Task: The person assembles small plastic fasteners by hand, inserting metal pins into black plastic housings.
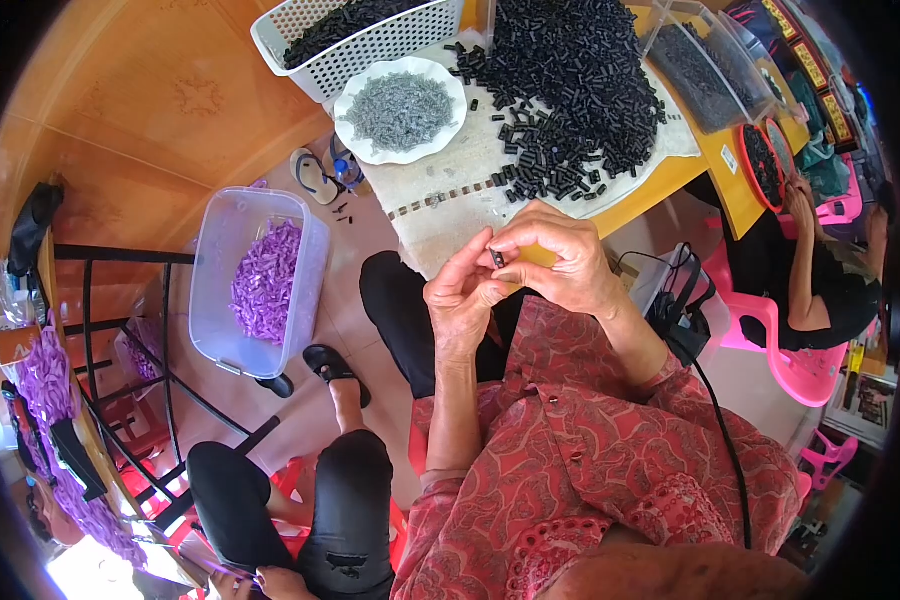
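Just past the near edge of the table, both my hands meet over my lap. Between their fingertips is a small black cylindrical piece (497, 258), partly covered by the fingers. My left hand (457, 300) pinches it from the left. From the other side, my right hand (565, 262) closes thumb and fingers on it. On the table beyond lies a big heap of similar black pieces (570, 90), spilling over a pale cloth (410, 195). Left of the heap stands a white scalloped dish (348, 132) full of small clear grey pieces.
A white perforated basket (335, 72) and a clear box (715, 110) hold dark pieces. On the floor stands a plastic tub (208, 300) of purple strips. A seated person (815, 270) handles a red tray (750, 165) at right; another person's legs (345, 490) are lower left.
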Motion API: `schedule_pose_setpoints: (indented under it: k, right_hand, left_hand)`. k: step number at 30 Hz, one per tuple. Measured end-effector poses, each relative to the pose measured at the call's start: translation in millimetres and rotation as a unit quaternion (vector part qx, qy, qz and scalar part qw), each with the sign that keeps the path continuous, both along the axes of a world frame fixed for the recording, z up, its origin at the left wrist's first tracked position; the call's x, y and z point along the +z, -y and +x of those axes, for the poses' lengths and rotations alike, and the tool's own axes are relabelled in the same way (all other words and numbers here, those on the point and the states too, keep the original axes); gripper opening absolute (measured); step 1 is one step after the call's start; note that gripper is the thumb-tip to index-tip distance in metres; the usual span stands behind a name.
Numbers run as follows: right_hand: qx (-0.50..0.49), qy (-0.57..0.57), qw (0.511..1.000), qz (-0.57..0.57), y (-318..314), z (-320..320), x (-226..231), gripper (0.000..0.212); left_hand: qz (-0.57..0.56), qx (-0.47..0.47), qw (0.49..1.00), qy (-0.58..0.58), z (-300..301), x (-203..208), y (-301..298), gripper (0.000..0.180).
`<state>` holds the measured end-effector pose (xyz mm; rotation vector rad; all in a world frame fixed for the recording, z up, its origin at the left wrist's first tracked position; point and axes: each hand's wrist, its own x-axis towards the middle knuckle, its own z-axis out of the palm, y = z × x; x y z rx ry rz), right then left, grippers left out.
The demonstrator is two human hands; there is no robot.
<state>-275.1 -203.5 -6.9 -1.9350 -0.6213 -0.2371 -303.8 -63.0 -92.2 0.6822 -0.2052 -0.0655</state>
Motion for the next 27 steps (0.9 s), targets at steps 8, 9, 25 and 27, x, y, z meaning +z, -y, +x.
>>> schedule_pose_setpoints:
  k: [8, 9, 25, 27]
  right_hand:
    - [-0.003, -0.009, 1.000, 0.001, 0.3, -0.9, -2.6, 0.023]
    - [-0.009, -0.010, 1.000, -0.002, 0.4, -1.4, -2.5, 0.023]
    - [-0.013, -0.010, 0.999, -0.035, -0.3, -5.5, -5.9, 0.031]
    - [-0.005, -0.036, 0.998, -0.047, -1.8, -3.7, -11.2, 0.034]
  left_hand:
    - [-0.008, 0.028, 1.000, -0.007, -0.9, 1.1, 3.2, 0.053]
    - [-0.009, 0.027, 1.000, -0.008, -1.8, -1.9, 4.1, 0.053]
    - [0.032, 0.057, 0.994, -0.083, 0.3, 5.4, 3.8, 0.036]
    - [0.057, 0.083, 0.983, -0.156, 3.9, 5.6, 2.6, 0.030]
